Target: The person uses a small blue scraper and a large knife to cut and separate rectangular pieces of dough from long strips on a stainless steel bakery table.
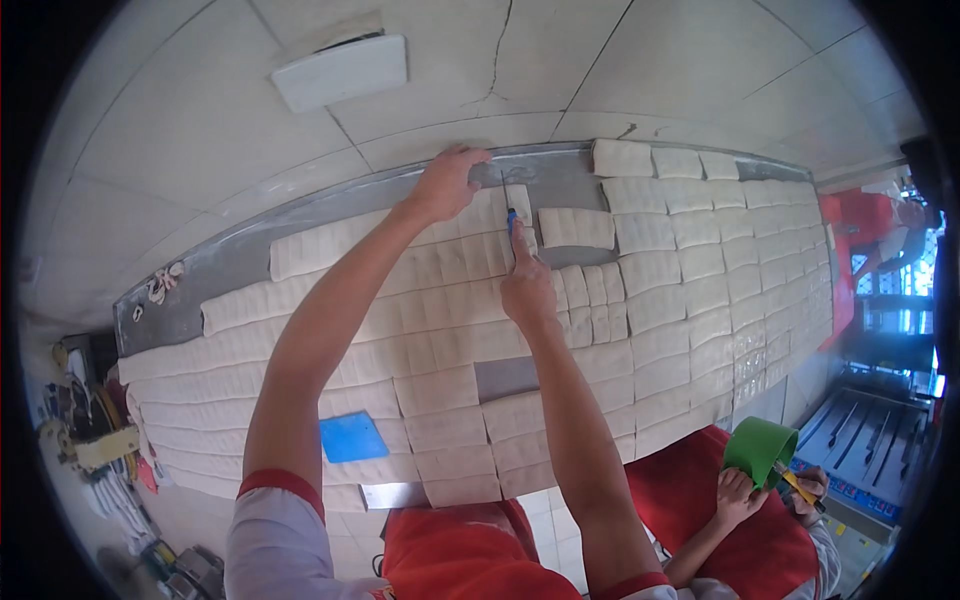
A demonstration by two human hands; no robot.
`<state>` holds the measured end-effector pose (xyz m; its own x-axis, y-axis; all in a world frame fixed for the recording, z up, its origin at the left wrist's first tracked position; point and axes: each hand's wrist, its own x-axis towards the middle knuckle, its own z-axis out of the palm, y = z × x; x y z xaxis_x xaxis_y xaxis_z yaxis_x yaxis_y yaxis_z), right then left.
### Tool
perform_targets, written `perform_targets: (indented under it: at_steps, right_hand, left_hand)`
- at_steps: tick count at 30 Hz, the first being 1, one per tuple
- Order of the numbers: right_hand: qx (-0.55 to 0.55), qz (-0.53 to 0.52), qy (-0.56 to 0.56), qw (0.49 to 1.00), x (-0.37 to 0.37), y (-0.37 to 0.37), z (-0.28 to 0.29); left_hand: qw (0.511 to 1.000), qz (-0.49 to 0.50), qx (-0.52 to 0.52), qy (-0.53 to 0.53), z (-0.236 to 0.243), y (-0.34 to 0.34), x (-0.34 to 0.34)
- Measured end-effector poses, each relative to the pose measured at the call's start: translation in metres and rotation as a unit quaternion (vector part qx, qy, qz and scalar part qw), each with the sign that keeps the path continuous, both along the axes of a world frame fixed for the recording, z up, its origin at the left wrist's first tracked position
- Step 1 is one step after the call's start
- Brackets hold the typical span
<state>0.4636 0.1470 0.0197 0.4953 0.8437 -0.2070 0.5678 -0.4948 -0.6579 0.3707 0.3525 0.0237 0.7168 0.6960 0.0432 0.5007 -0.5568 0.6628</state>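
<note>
From about 12 o'clock to 1 o'clock, the right hand [528, 290] is closed round a blue-handled knife [512, 218], index finger laid along the handle, its thin blade pointing to 12 o'clock over the far end of a ridged dough strip [487, 212]. The left hand [447, 187], at about 11 to 12 o'clock, has its fingers bent by the table's far edge; I cannot tell whether they pinch anything. Rows of pale dough slabs [665, 255] cover much of the grey table [570, 172]. A separate dough block [576, 229] lies at 2 o'clock, just beside the knife. At 7 to 8 o'clock, a flat blue sheet [353, 437] rests on dough. At 4 o'clock, 1 co-worker's hands [738, 494] hold a curved green sheet [750, 447] and a yellow-handled tool [800, 490].
</note>
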Motion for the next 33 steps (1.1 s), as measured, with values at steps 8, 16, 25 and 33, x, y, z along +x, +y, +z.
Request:
perform_targets:
  at_steps: [8,16,25,33]
  right_hand:
    - [-0.015,0.006,0.0,1.0,0.003,0.019,0.004]
    - [-0.09,0.014,0.034,0.995,-0.009,-0.01,0.018]
    - [-0.085,0.002,0.05,0.995,-0.006,-0.036,0.007]
    - [-0.16,0.01,0.085,0.983,-0.025,-0.089,0.018]
  left_hand:
    - [0.941,-0.312,0.037,0.127,-0.01,0.036,0.053]
    - [0.941,-0.308,0.016,0.142,-0.007,0.038,0.054]
    - [0.931,-0.345,0.057,0.108,0.0,-0.018,0.047]
    - [0.934,-0.32,0.046,0.153,-0.002,-0.025,0.037]
